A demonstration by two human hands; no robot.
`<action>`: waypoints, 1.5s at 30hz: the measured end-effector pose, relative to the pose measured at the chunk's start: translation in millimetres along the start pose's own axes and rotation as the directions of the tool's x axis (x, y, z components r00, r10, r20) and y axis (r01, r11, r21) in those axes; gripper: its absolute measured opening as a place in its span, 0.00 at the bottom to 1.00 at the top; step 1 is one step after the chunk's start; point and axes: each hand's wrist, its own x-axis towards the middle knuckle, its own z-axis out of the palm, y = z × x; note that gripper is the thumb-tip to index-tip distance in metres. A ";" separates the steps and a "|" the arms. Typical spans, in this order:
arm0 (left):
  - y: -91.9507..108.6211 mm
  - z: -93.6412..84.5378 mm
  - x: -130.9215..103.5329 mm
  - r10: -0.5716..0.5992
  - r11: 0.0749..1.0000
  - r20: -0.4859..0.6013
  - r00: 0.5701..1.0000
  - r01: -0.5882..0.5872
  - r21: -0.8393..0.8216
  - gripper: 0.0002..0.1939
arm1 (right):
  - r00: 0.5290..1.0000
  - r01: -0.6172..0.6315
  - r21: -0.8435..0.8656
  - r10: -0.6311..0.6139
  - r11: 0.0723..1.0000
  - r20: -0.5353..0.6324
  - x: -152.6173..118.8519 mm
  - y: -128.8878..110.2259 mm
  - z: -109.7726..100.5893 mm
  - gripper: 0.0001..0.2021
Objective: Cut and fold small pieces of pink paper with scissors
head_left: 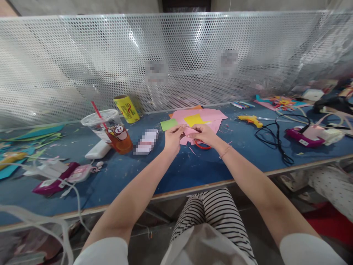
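Between my two hands is a small piece of pink paper point(188, 131), pinched from both sides. My left hand point(174, 137) grips its left edge with closed fingers, and my right hand point(204, 134) closes on its right side. Just beneath the right hand shows a red scissor handle point(203, 146), the rest of it hidden. Behind the hands lies a larger pink sheet point(217, 117) with a yellow paper piece point(193, 120) on top. A green paper piece point(168, 124) sits by its left edge.
A lidded drink cup point(121, 141) with a red straw and a yellow roll point(127, 109) stand left. Rightward lie a yellow glue gun point(250, 120), a black cable point(278, 145) and a purple power strip point(305, 138). A perforated metal screen point(187, 73) borders the blue table point(187, 173).
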 end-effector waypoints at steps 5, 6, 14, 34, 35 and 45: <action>0.4 -0.4 0.8 -0.011 1.000 -0.005 1.000 0.011 -0.004 0.09 | 1.000 0.009 -0.006 -0.008 1.000 0.004 0.4 0.7 -0.4 0.14; 0.4 -0.5 0.9 -0.013 1.000 -0.008 1.000 0.013 -0.002 0.09 | 1.000 0.007 -0.008 -0.007 1.000 0.002 0.2 0.4 -0.4 0.14; 1.7 -0.9 0.5 -0.017 1.000 -0.010 1.000 0.017 0.013 0.09 | 0.999 -0.029 0.064 0.027 0.998 0.033 -2.8 -2.7 1.0 0.14; 5.4 -1.9 -0.2 -0.066 0.998 0.017 0.998 0.066 0.001 0.10 | 1.000 -0.002 0.019 0.001 1.000 0.019 -1.0 -0.1 -0.2 0.13; 5.5 -1.9 -0.2 -0.065 0.998 0.009 0.998 0.065 0.002 0.10 | 1.000 -0.005 0.024 0.004 1.000 0.024 -1.3 -0.4 -0.1 0.13; 2.9 -0.8 2.9 -0.013 0.999 -0.046 0.999 0.015 0.030 0.11 | 0.999 -0.030 0.025 0.029 0.999 0.032 -1.5 -0.4 0.0 0.14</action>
